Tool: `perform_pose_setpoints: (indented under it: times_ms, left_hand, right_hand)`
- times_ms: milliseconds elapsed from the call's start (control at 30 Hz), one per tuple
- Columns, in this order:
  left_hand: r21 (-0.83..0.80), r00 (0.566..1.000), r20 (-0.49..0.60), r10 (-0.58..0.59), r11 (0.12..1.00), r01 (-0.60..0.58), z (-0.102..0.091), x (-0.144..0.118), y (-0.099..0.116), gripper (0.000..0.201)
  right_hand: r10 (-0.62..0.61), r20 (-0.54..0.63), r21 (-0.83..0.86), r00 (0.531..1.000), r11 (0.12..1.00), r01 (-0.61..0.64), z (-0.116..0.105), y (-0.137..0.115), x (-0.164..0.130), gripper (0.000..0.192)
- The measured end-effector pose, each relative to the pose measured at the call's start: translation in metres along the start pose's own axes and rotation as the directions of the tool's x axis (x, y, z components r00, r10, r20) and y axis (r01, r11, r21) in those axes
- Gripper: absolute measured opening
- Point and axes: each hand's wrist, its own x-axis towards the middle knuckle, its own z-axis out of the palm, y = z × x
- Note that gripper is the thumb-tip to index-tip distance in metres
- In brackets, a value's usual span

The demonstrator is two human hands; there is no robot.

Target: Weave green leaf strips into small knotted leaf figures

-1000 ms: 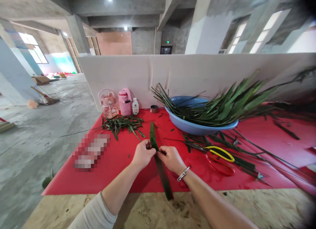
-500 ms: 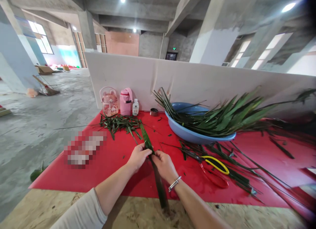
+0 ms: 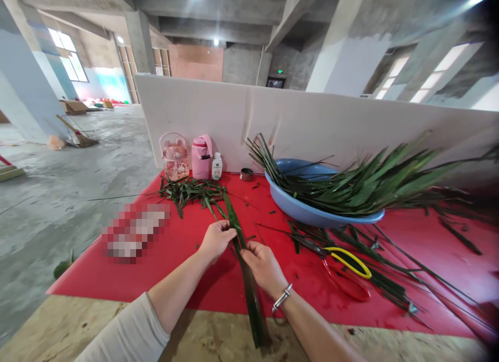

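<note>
Two bare hands meet over one long green leaf (image 3: pixel 245 268) laid on the red cloth (image 3: pixel 187 258), the leaf running from the near plywood edge up toward the pile of cut leaf scraps (image 3: pixel 193 191). The left hand (image 3: pixel 215 239) has its fingers curled tight, pinching the leaf's edge just left of its middle; the right hand (image 3: pixel 264 266), a metal bracelet (image 3: pixel 282 298) on its wrist, closes thumb and fingers on the same leaf a little nearer the person, the two hands almost touching. Taking the blue basin (image 3: pixel 307 208) as the mark: it stands to the right of the hands and farther back, heaped with long green leaves (image 3: pixel 366 182) that hang over its right rim. Just in front of the basin lie yellow-and-red scissors (image 3: pixel 345 271) among loose dark stalks. To the left of the basin, against the white partition (image 3: pixel 312 123), stand a small tin (image 3: pixel 246 174), a small white bottle (image 3: pixel 217 166), a pink flask (image 3: pixel 201 156) and a clear pink bear-shaped bottle (image 3: pixel 175 156).
</note>
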Motion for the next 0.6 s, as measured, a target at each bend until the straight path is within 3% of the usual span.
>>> perform_pose_setpoints:
  times_ms: [167, 367, 600]
  left_hand:
    - [-0.042, 1.0, -0.016, -0.008, 0.999, 0.007, 0.001, 0.002, -0.007, 0.007]
    - [-0.114, 0.996, 0.079, 0.03, 0.993, -0.021, 0.005, 0.001, -0.018, 0.01]
    - [-0.133, 0.974, 0.211, -0.082, 0.985, 0.112, 0.01, -0.01, -0.016, 0.011]
  right_hand:
    - [0.029, 0.013, 0.017, 0.999, 0.999, -0.029, 0.002, -0.007, -0.007, 0.018]
    - [0.067, -0.064, -0.044, 0.996, 0.997, -0.069, 0.002, -0.004, -0.026, 0.018]
    - [0.016, -0.088, -0.049, 0.996, 0.999, -0.02, 0.002, -0.002, -0.039, 0.023]
